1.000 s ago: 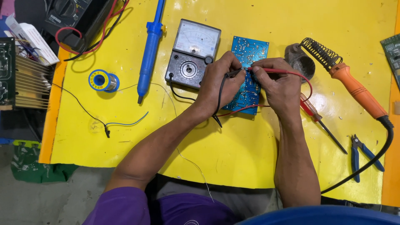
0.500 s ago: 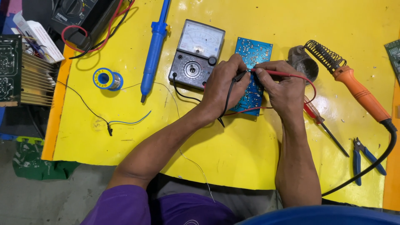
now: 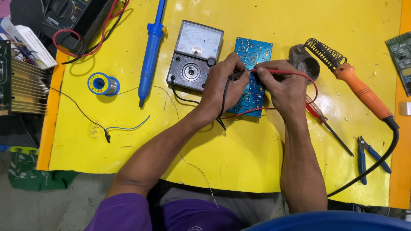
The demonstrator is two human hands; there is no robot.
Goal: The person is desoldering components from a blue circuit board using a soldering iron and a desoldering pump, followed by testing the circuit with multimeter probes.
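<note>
- Left hand [image 3: 224, 83] pinches a black test probe [image 3: 235, 76] between thumb and fingers, its tip down on the blue circuit board [image 3: 252, 55].
- Right hand [image 3: 282, 87] grips a red test probe [image 3: 274, 71] the same way, tip set on the board just beside the black one; both hands rest on the board and nearly touch each other.
- That board lies flat on the yellow table [image 3: 257, 162], mid-top, partly covered by the hands.
- Just left of the board sits an analogue multimeter [image 3: 195, 55], with the black lead running from it under the left wrist.
- A blue desoldering pump [image 3: 152, 51] lies further left, and a spool of solder [image 3: 102, 84] beyond it.
- To the right stand a soldering iron with an orange handle [image 3: 361, 92] in its coil holder, a screwdriver [image 3: 327, 124] and blue-handled cutters [image 3: 370, 156].
- A loose thin wire [image 3: 124, 127] lies near the left edge.
</note>
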